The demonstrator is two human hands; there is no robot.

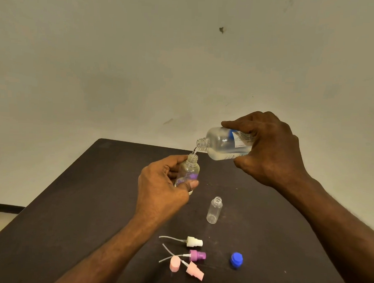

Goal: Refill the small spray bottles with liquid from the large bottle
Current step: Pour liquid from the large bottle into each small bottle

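Note:
My right hand [271,151] grips the large clear bottle [221,144], tipped almost level with its open neck pointing left. A thin stream of clear liquid falls from it into the open mouth of a small clear spray bottle [190,169]. My left hand [161,188] holds that small bottle upright above the dark table [78,222], thumb across its lower body. A second small clear bottle [214,209] stands uncapped on the table, just right of my left wrist.
Near the table's front lie a white spray head [194,242], a purple spray head [197,255], a pink spray head [194,271], a pink cap [175,263] and the blue cap [236,260]. A pale wall rises behind the table.

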